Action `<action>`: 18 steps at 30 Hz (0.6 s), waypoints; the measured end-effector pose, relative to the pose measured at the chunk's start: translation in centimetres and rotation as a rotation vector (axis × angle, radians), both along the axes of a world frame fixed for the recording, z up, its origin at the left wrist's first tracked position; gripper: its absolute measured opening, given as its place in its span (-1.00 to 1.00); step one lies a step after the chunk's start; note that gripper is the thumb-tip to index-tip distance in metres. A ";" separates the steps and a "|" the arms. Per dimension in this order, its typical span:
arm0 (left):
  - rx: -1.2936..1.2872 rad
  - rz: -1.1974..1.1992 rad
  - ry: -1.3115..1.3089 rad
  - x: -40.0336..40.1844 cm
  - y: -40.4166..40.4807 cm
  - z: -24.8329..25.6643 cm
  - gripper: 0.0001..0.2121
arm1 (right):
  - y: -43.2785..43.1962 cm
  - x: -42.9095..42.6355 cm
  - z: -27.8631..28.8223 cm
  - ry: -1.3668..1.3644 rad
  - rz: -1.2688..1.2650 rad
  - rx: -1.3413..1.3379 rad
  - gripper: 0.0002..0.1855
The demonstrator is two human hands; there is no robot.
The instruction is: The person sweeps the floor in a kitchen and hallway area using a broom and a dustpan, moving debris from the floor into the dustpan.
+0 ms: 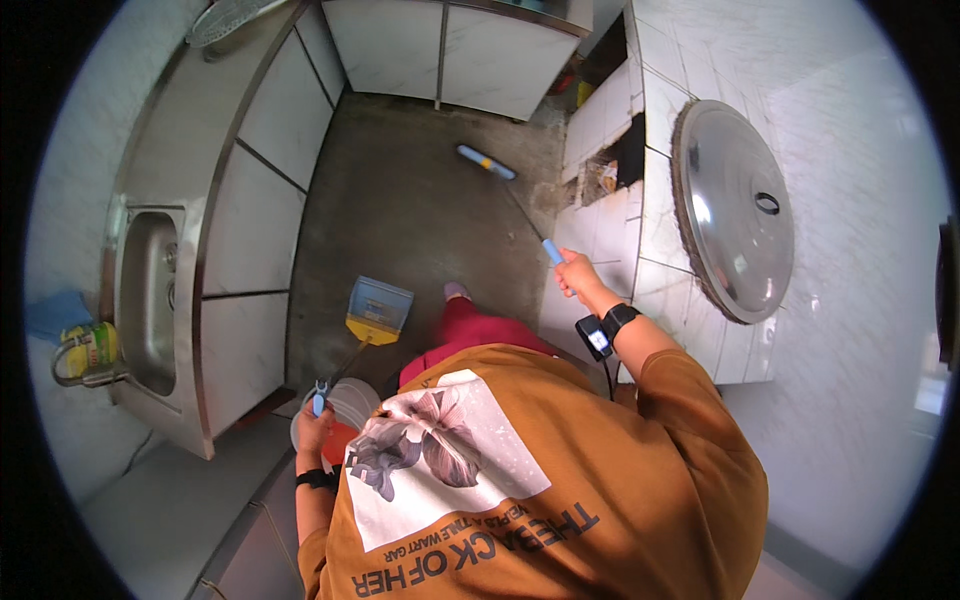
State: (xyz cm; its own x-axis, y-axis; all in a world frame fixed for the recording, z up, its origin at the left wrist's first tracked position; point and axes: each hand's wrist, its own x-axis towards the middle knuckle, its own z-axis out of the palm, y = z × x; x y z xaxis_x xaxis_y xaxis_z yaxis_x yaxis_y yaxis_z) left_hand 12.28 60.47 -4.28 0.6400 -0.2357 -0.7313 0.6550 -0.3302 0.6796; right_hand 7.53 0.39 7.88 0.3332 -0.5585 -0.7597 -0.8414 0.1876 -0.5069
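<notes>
My right hand [576, 273] is closed around the blue grip of a broom, whose thin dark pole runs up and left to a light-blue head [486, 162] with a yellow middle. The head is over the grey floor [390, 195], near the tiled stove's side. At the lower left my left hand [315, 426] holds the blue handle end of a long-handled dustpan. Its blue and yellow pan [379, 309] is by the left cabinets, left of my foot. The bristles are too blurred to make out.
A metal counter with a sink [150, 300] lines the left side. White cabinets [495, 60] stand ahead. On the right, a tiled stove [600, 232] with an opening carries a large metal lid [739, 214]. Plastic buckets [356, 397] stand beside my left hand.
</notes>
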 end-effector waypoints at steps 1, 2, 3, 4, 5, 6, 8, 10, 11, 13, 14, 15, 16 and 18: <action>-0.004 0.009 -0.017 0.2 0.4 -0.3 -0.92 | -1.1 1.4 -0.5 -0.010 -0.015 -0.016 -0.33; 0.019 0.034 0.022 0.4 0.4 -0.1 -0.92 | -2.2 2.6 -0.8 -0.009 -0.015 -0.028 -0.32; 0.041 0.060 0.061 0.7 0.4 0.1 -0.91 | -3.2 4.0 -1.2 -0.008 -0.014 -0.040 -0.32; 0.061 0.075 0.059 1.2 0.6 0.3 -0.91 | -4.1 5.4 -1.6 -0.006 -0.013 -0.053 -0.31; 0.077 0.096 0.065 1.0 0.7 0.3 -0.91 | -4.8 6.7 -2.0 -0.022 -0.018 -0.045 -0.31; 0.094 0.116 0.071 1.0 0.7 0.2 -0.91 | -5.5 8.1 -2.3 -0.037 -0.023 -0.037 -0.30; 0.124 0.119 0.038 0.5 0.5 -0.7 -0.90 | -6.8 10.9 -3.6 -0.035 -0.032 -0.045 -0.33; 0.104 0.110 0.038 0.7 -0.5 0.1 -0.87 | -8.2 12.3 -5.5 0.001 -0.005 -0.039 -0.54; 0.076 0.140 0.060 0.4 -0.6 0.0 -0.86 | -8.4 13.2 -5.8 0.015 0.017 -0.039 -0.64; 0.019 0.193 0.102 0.2 -0.4 -0.5 -0.84 | -8.3 13.7 -6.4 0.086 0.075 0.012 -0.65; 0.065 0.171 0.084 0.3 -0.3 -0.6 -0.83 | -8.2 13.4 -6.7 0.125 0.125 0.051 -0.59; 0.107 0.148 0.065 0.5 -0.5 -0.7 -0.82 | -8.3 12.8 -6.8 0.163 0.174 0.087 -0.53; 0.150 0.123 0.046 0.7 -0.5 -0.7 -0.81 | -8.2 11.5 -6.9 0.222 0.287 0.060 -0.44; 0.219 0.098 0.032 0.0 0.3 -1.7 -0.79 | -6.3 9.9 -3.7 0.282 0.436 0.048 -0.34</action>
State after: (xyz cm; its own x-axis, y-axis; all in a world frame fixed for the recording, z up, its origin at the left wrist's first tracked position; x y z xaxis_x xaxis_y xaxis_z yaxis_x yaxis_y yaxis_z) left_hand 12.24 60.76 -5.99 0.6274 -0.0075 -0.7787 0.7114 -0.4011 0.5771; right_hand 17.46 -5.90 4.18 0.3060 -0.3757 -0.8748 -0.9490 -0.1932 -0.2490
